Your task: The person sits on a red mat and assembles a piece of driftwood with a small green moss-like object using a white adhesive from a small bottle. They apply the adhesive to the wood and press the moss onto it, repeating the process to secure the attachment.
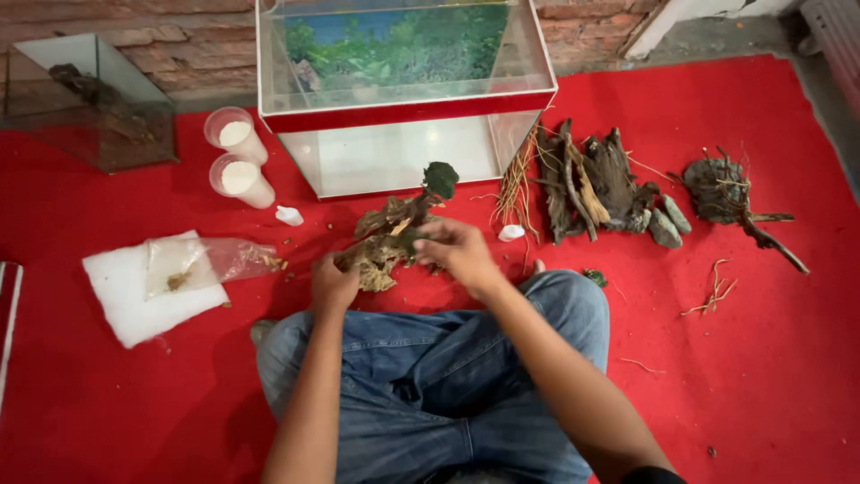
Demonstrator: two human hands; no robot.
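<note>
Both hands grip one piece of driftwood [387, 237] held low over the red carpet [761, 358], just ahead of the person's crossed legs: left hand [333, 285] closed around its lower end, right hand [457, 249] pinching near the middle; a green moss clump [440, 178] tops the wood. Behind stands a glass tank [405, 90] with red trim. To the left: two white cups [237, 157], a clear plastic bag [210, 262] lying on a white pad [134, 300]. To the right: a pile of wood pieces [591, 184]
</note>
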